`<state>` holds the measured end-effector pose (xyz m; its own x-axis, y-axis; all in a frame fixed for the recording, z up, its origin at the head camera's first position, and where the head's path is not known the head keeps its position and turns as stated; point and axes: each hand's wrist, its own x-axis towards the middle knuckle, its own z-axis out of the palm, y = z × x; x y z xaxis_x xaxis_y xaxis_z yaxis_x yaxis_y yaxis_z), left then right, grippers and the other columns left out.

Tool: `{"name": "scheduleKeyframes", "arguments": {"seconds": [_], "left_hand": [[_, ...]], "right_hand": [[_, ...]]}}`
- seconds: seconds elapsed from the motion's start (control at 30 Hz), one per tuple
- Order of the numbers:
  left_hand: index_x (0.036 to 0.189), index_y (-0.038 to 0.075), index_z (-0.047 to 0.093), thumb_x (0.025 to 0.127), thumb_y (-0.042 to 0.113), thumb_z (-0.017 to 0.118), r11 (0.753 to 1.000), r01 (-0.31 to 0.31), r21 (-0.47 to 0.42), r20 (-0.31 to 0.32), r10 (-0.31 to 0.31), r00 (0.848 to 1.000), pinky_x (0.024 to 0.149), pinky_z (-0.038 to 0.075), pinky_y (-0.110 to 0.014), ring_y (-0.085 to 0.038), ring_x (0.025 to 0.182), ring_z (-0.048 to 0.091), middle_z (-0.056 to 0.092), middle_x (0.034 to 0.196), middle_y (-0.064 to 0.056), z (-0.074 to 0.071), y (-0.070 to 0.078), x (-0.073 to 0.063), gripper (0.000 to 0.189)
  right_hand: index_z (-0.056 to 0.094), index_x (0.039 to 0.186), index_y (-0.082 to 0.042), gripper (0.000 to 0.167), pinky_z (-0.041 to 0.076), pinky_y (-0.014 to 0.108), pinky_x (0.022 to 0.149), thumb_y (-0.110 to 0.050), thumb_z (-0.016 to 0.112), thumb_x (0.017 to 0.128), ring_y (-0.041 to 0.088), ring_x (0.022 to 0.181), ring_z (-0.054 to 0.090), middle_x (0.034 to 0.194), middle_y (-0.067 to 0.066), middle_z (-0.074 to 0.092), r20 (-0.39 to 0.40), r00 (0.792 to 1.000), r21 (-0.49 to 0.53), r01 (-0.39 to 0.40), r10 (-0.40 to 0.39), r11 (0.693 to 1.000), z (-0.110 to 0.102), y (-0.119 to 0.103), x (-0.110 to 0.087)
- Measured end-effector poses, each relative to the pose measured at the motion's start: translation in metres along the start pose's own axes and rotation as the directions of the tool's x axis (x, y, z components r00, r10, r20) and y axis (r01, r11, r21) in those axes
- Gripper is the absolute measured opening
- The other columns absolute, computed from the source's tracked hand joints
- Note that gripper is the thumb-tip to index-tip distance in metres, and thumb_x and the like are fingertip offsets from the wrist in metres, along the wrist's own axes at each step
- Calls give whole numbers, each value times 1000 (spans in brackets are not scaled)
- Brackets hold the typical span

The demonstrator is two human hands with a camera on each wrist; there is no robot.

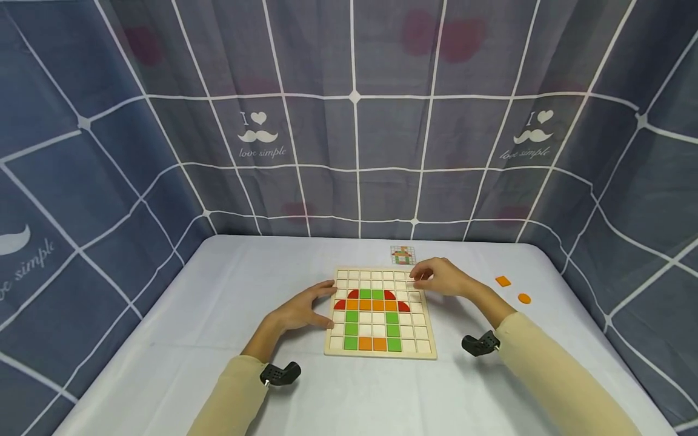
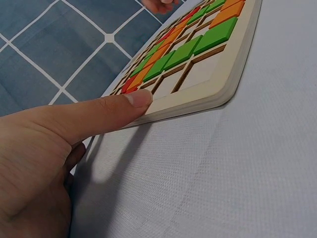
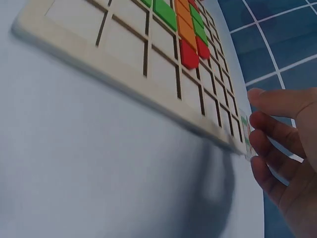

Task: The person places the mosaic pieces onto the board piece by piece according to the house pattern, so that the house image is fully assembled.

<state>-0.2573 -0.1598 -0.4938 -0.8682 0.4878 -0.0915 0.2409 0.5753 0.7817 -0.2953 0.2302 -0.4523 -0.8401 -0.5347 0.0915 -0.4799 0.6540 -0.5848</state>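
Observation:
A pale wooden grid board (image 1: 382,356) lies on the table, its cells partly filled with coloured tiles in a mushroom-like figure. Green tiles (image 1: 351,330) form two columns and part of the top. An orange row (image 1: 365,305) runs across, and red curved tiles (image 1: 403,306) sit at the sides. My left hand (image 1: 300,310) rests along the board's left edge, its thumb (image 2: 114,111) extended onto the rim. Above the board's upper right corner is my right hand (image 1: 444,277), fingers (image 3: 270,158) loosely bent with nothing between them in the right wrist view.
Behind the board lies a small picture card (image 1: 402,255) with a similar coloured pattern. An orange square tile (image 1: 503,281) and an orange round tile (image 1: 524,298) lie to the right on the white tablecloth (image 1: 262,260). Checked curtains (image 1: 382,133) hang around the table.

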Motion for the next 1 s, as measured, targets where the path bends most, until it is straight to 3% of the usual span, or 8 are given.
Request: {"name": "scheduleKeyframes", "arguments": {"seconds": [0.23, 0.4, 0.57, 0.8, 1.0], "left_hand": [[154, 11, 50, 74, 19, 94, 1000, -9, -13, -2, 9, 1000, 120, 19, -62, -34, 154, 20, 30, 168, -4, 0, -1, 0, 92], [154, 11, 51, 73, 19, 94, 1000, -12, -18, -2, 12, 1000, 120, 19, -63, -35, 154, 20, 30, 167, -5, 0, -2, 1, 92], [154, 11, 51, 73, 19, 94, 1000, -9, -17, -3, 9, 1000, 120, 19, -62, -35, 154, 20, 30, 168, -5, 1, -3, 1, 92], [154, 12, 51, 73, 20, 95, 1000, -5, -13, -11, 5, 1000, 121, 17, -62, -34, 155, 20, 30, 167, -5, 2, -2, 1, 92], [154, 11, 51, 73, 19, 94, 1000, -8, -7, -9, 8, 1000, 121, 15, -63, -34, 155, 19, 30, 168, -4, 0, 0, 0, 92]], "right_hand": [[76, 109, -3, 22, 56, 47, 86, -13, 80, 90, 18, 90, 67, 101, 6, 74, -15, 1000, 3, -18, 19, 1000, -18, 17, -21], [74, 114, 0, 30, 56, 45, 86, -14, 83, 88, 24, 96, 68, 109, 14, 73, -35, 995, 3, -92, 92, 996, -34, 32, -36], [73, 119, 1, 40, 54, 44, 87, -19, 85, 87, 30, 103, 66, 116, 17, 71, -57, 979, 0, -196, 196, 981, -51, 46, -53], [70, 126, -1, 47, 50, 57, 95, -26, 83, 89, 42, 115, 59, 125, 19, 67, -78, 963, -59, -263, 258, 963, -74, 72, -80], [66, 132, 0, 46, 50, 61, 92, -24, 77, 94, 49, 121, 53, 136, 29, 56, -83, 927, -54, -370, 365, 927, -83, 96, -100]]}}
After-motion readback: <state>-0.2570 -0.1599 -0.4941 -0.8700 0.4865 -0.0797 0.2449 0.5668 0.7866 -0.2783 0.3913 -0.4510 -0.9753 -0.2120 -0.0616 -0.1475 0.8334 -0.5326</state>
